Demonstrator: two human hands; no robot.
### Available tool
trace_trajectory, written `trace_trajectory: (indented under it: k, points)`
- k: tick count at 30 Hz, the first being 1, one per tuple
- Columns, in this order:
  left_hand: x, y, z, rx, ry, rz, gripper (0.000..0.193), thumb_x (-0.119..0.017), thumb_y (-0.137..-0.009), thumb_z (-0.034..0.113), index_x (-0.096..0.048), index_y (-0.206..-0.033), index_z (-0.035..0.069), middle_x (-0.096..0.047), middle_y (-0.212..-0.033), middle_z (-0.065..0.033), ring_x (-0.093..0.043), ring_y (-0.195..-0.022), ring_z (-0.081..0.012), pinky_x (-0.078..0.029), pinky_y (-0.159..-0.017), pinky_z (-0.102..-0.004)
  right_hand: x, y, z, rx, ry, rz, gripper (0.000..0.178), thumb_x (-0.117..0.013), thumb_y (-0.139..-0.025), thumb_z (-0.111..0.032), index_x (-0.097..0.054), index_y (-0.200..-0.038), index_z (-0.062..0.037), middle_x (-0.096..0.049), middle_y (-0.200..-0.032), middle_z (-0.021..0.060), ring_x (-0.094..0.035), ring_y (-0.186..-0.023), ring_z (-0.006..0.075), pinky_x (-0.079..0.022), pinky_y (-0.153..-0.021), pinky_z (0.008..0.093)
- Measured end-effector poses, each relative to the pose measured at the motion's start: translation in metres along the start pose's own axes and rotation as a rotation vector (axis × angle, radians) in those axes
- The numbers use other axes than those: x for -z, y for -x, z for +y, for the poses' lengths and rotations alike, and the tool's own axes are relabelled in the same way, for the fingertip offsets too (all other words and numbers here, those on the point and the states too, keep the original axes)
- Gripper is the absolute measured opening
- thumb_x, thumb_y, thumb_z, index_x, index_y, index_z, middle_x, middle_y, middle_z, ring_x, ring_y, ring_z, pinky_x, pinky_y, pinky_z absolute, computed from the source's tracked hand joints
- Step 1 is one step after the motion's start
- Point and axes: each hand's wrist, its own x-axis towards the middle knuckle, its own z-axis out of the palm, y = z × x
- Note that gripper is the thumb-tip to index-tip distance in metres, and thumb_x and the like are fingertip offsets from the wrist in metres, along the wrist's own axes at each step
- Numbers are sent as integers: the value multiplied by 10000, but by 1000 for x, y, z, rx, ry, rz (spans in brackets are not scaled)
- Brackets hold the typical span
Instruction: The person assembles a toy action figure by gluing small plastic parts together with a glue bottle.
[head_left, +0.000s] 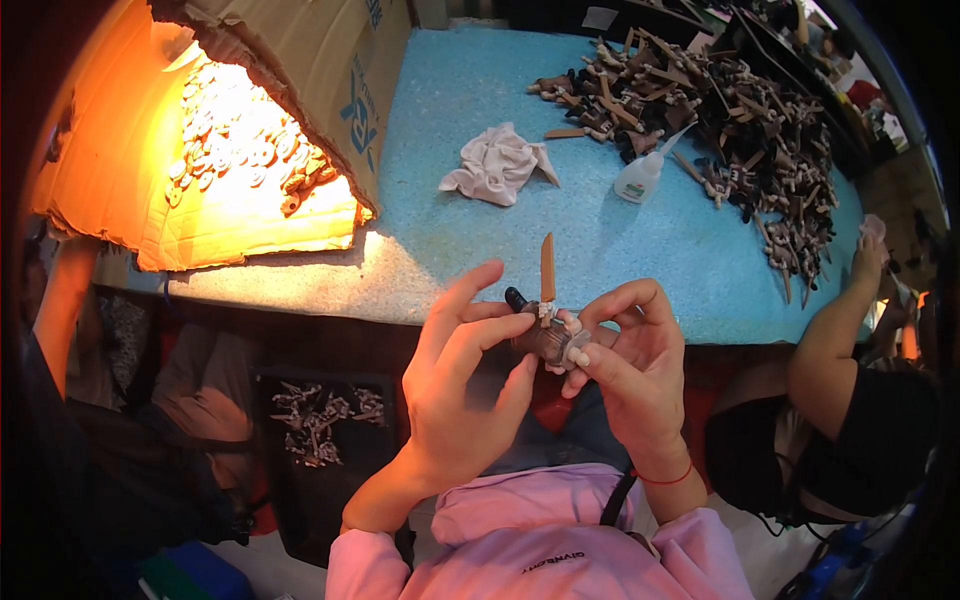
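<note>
A small toy figure (545,342) in brown and grey, with a black foot-like end and pale parts, is held up in front of the table's near edge. An orange-brown blade-shaped piece (547,268) sticks up from it. My right hand (632,355) pinches the figure's right end between thumb and fingers. Against its left side rest the fingers of my left hand (462,375), the index finger stretched out and the thumb below. How firmly the left fingers grip is partly hidden by the figure.
On the blue tabletop (430,240) lie a crumpled pale cloth (502,165), a white squeeze bottle (640,178) with a thin nozzle and a large pile of similar figures (740,130). A lit cardboard box (345,90) holds small round pieces. A black tray (325,480) stands lower left. People sit on both sides.
</note>
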Motion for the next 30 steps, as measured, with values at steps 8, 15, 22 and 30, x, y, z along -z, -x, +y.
trace_trajectory:
  k: [8, 15, 22, 30]
  points:
    - [-1, -1, 13, 74, 148, -7, 440, -663, -618, -34, -524, -1036, -31, -509, -1153, -271, -577, -958, -294, -483, -785, -335, -5, 4, 3, 70, 63, -15, 314, -587, -757, 96, -391, -986, 9, -517, -880, 125, -610, -739, 181, -539, -602, 271]
    - [-1, -3, 14, -27, 52, -1, 439, -651, -592, -32, -524, -1011, -31, -512, -1145, -282, -558, -892, -313, -481, -741, -341, -5, 7, 7, 90, 53, -11, 327, -591, -746, 113, -398, -991, 15, -536, -880, 126, -607, -763, 175, -514, -635, 257]
    - [-3, -6, 16, -107, -46, 18, 460, -645, -542, -14, -528, -986, -27, -553, -1085, -272, -559, -784, -313, -480, -704, -340, -2, 11, 5, 96, 98, -25, 294, -600, -756, 100, -436, -990, 29, -553, -928, 145, -610, -791, 179, -512, -684, 270]
    - [3, -11, 16, -105, -64, -108, 461, -639, -508, -11, -548, -960, -12, -571, -1069, -240, -551, -723, -301, -486, -662, -327, 7, 11, -27, -90, 218, -113, 377, -573, -763, 113, -433, -1108, 57, -508, -1078, 165, -601, -881, 198, -534, -680, 246]
